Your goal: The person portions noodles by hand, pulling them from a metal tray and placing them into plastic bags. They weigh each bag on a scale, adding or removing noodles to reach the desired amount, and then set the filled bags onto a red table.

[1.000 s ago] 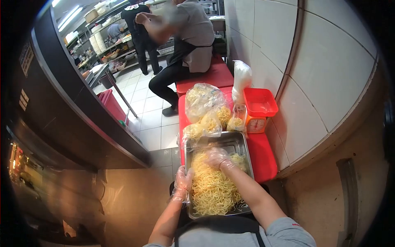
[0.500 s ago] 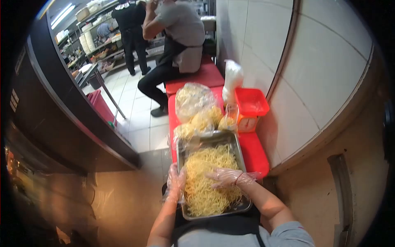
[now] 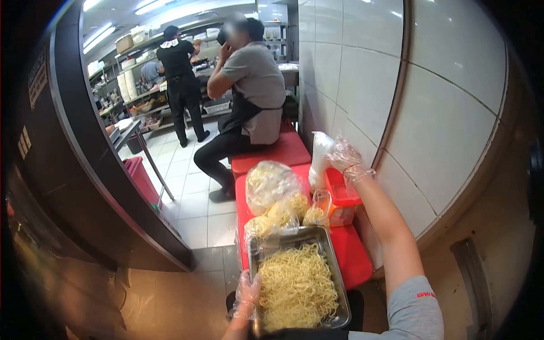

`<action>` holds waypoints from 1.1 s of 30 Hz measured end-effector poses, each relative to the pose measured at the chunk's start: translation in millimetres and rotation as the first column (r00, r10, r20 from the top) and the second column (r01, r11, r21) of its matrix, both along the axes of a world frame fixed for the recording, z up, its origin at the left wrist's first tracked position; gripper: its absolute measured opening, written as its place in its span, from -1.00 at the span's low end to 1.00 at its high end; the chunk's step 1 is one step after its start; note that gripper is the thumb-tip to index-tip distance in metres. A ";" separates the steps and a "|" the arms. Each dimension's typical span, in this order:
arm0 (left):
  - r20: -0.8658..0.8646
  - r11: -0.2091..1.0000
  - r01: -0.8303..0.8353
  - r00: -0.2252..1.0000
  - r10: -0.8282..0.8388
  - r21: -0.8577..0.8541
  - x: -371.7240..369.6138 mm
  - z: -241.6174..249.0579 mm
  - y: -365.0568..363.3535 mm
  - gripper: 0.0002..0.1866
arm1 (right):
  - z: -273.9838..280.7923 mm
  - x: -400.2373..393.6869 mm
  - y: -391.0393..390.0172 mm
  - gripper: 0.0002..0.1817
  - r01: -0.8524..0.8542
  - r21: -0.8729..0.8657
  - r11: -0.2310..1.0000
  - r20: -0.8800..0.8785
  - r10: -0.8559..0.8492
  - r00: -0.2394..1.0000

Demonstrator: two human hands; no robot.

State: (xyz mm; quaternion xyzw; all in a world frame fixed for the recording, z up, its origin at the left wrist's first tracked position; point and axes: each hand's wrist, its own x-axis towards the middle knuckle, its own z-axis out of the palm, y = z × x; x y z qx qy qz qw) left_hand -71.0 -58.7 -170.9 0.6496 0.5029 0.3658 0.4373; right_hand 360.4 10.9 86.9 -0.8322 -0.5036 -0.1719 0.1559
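Observation:
A deep metal tray point(image 3: 333, 249) full of loose yellow noodles point(image 3: 296, 286) lies in front of me, partly over the red bench. My left hand point(image 3: 247, 293), in a clear plastic glove, grips the tray's left rim. Stretched forward and to the right, my gloved right hand point(image 3: 345, 157) has its fingers bunched at the upper part of a white bundle of plastic bags point(image 3: 321, 153). The bundle stands upright beside an orange-red kitchen scale point(image 3: 341, 216), whose red pan point(image 3: 345, 194) is below my right hand.
Beyond the tray, a large clear bag point(image 3: 271, 187) and smaller bags of noodles point(image 3: 277, 216) rest on the red bench point(image 3: 348, 255). A person in grey point(image 3: 255, 85) sits at its far end; another in black point(image 3: 182, 85) stands further back. A tiled wall point(image 3: 368, 85) runs along the right.
My right hand has left the noodles and reached forward to the white bundle. The left hand stays at the tray's left side. My view has tilted upward.

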 end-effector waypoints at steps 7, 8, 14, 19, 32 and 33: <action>0.144 0.995 0.049 0.989 -0.036 -0.086 -1.0 -18.1 5.0 -0.63 | -7.1 47.5 32.0 -0.59 0.062 -0.123 0.991 -0.227 -0.088 0.970; 0.098 0.992 0.061 0.994 -0.050 -0.114 -2.0 -15.9 4.4 -0.62 | -10.9 57.0 37.6 -0.65 0.011 -0.055 0.998 -0.093 -0.017 0.996; -0.169 1.000 -0.028 0.985 0.027 -0.001 -0.7 23.3 -9.9 -0.63 | 47.8 76.8 61.6 -0.76 -0.175 0.232 0.957 0.526 0.028 0.850; -0.015 0.901 -0.086 0.995 0.102 0.424 11.6 71.0 9.4 -0.58 | 129.2 10.3 13.5 -0.68 -0.252 0.779 0.574 -0.213 0.620 0.755; 0.602 0.895 0.420 0.679 -0.420 0.150 96.4 157.6 76.5 -0.39 | 90.3 -77.8 -100.2 -0.52 0.087 0.839 0.537 -0.399 0.716 -0.572; 0.664 0.882 0.455 0.623 -0.415 0.124 103.1 163.0 72.7 -0.37 | 84.3 -85.8 -104.1 -0.52 0.139 0.808 0.573 -0.412 0.717 -0.563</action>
